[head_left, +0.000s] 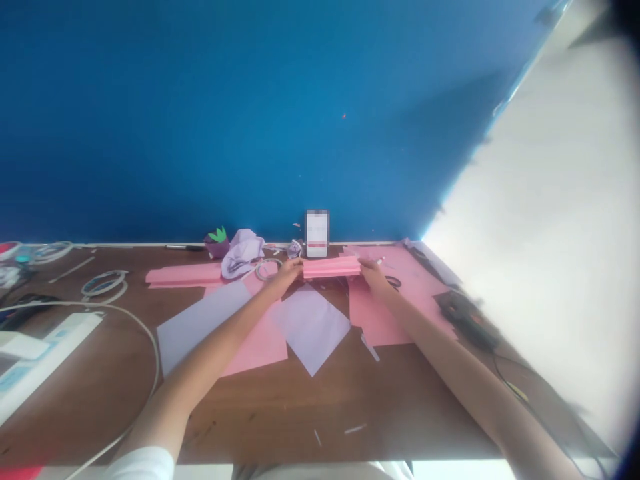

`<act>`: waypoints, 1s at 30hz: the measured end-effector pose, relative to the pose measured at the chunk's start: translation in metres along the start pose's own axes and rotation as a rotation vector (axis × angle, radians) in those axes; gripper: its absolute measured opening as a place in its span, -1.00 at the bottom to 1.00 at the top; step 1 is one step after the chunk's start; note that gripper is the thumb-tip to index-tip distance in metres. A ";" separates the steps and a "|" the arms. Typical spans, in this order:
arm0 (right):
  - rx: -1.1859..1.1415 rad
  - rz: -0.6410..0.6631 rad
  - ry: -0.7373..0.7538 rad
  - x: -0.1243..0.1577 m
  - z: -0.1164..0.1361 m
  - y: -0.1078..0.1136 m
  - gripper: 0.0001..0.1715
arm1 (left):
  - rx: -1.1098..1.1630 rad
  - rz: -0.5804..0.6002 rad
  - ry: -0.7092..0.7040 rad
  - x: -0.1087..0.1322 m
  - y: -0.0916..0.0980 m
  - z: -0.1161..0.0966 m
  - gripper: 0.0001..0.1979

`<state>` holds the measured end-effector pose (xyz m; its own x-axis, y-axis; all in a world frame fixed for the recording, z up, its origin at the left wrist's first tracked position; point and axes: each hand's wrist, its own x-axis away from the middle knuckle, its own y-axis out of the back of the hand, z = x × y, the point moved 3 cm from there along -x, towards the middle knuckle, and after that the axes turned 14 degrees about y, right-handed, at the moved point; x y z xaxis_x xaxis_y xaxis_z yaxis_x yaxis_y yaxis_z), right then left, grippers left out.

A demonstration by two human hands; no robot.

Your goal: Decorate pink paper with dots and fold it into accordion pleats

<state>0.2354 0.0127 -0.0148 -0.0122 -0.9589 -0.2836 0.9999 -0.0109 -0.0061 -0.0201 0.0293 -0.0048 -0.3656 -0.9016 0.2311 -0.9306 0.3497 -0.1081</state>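
A white sleeve (143,465) is nearest, well in front of the phone (317,235) and to its left, with the left forearm reaching from it across the brown table (280,413). The phone stands upright near the blue wall (250,120), its screen partly blurred. Just in front of the phone is a folded pink paper (331,267), its layers stacked in narrow bands and stretched level between both hands. The left hand (291,271) pinches its left end, slightly left of the phone, and the right hand (371,271) grips its right end, to the phone's right; whether the paper touches the table I cannot tell. Nearer the person than the phone, a lilac square (313,327) lies cornerwise. Left of the phone are crumpled lilac paper (243,253), a purple paper piece with green points (217,248), another folded pink strip (180,275), a flat lilac sheet (200,320) and, far off, a white power strip (43,363). Right of the phone lie pink sheets (380,320) and, farther out, a dark corded object (465,320).
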 end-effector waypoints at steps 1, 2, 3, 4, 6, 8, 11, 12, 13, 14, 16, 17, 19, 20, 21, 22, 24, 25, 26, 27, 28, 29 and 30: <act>-0.010 0.008 -0.025 -0.001 0.000 0.000 -0.77 | 0.009 0.002 0.013 0.000 0.000 -0.001 -0.70; -0.018 0.023 -0.052 -0.001 0.001 -0.001 -0.78 | 0.018 0.004 0.025 0.001 0.000 -0.002 -0.69; -0.027 0.041 -0.079 -0.001 0.001 -0.001 -0.79 | 0.025 0.006 0.034 0.001 0.000 -0.002 -0.68; -0.040 0.055 -0.105 -0.002 0.000 -0.001 -0.81 | 0.029 0.009 0.041 0.001 0.000 -0.003 -0.67; -0.075 0.029 -0.170 -0.002 -0.002 -0.001 -0.86 | 0.024 0.015 0.048 0.001 0.000 -0.003 -0.68; -0.111 -0.043 -0.249 -0.002 -0.004 -0.001 -0.93 | 0.006 0.036 0.046 0.001 0.000 -0.002 -0.69; -0.143 -0.124 -0.343 0.000 -0.003 -0.004 -0.86 | -0.004 0.044 0.031 0.001 -0.001 -0.002 -0.70; -0.148 -0.130 -0.359 0.001 0.000 -0.005 -0.84 | -0.001 0.032 0.026 0.001 -0.001 -0.002 -0.70; -0.153 -0.133 -0.374 0.002 0.002 -0.007 -0.83 | 0.005 0.015 0.019 0.002 -0.001 -0.002 -0.71; -0.158 -0.137 -0.388 0.003 0.005 -0.009 -0.84 | 0.010 0.003 0.011 0.002 -0.002 -0.002 -0.72; -0.171 -0.142 -0.410 0.006 0.012 -0.012 -0.87 | 0.017 -0.004 -0.014 0.005 -0.002 -0.003 -0.73; -0.177 -0.144 -0.416 0.007 0.014 -0.013 -0.88 | 0.018 -0.006 -0.033 0.006 -0.003 -0.003 -0.74; -0.205 -0.160 -0.428 0.010 0.017 -0.016 -0.90 | 0.012 -0.020 -0.073 0.011 -0.002 -0.005 -0.74; -0.229 -0.176 -0.436 0.010 0.018 -0.016 -0.90 | 0.006 -0.030 -0.096 0.013 -0.002 -0.007 -0.74; -0.257 -0.196 -0.445 0.011 0.018 -0.017 -0.91 | -0.002 -0.038 -0.124 0.015 -0.002 -0.008 -0.75; -0.283 -0.216 -0.450 0.011 0.017 -0.017 -0.92 | -0.016 -0.040 -0.150 0.016 -0.002 -0.009 -0.74; -0.313 -0.242 -0.442 0.011 0.015 -0.016 -0.92 | -0.052 -0.027 -0.199 0.018 -0.003 -0.010 -0.70; -0.311 -0.242 -0.428 0.010 0.014 -0.015 -0.90 | -0.067 -0.017 -0.220 0.018 -0.004 -0.010 -0.66; -0.305 -0.238 -0.413 0.009 0.012 -0.015 -0.89 | -0.081 -0.010 -0.236 0.018 -0.006 -0.009 -0.61; -0.297 -0.231 -0.398 0.009 0.012 -0.014 -0.88 | -0.096 -0.011 -0.248 0.017 -0.007 -0.008 -0.55; -0.292 -0.222 -0.385 0.008 0.011 -0.014 -0.87 | -0.113 -0.022 -0.263 0.015 -0.007 -0.006 -0.50; -0.288 -0.209 -0.374 0.008 0.011 -0.014 -0.87 | -0.136 -0.040 -0.281 0.014 -0.007 -0.005 -0.46; -0.286 -0.196 -0.365 0.008 0.011 -0.014 -0.87 | -0.169 -0.064 -0.299 0.013 -0.007 -0.004 -0.45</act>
<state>0.2212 0.0024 -0.0063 -0.1471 -0.9837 0.1031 0.9374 -0.1719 -0.3028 -0.0186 0.0160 0.0025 -0.3083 -0.9491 -0.0640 -0.9504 0.3043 0.0647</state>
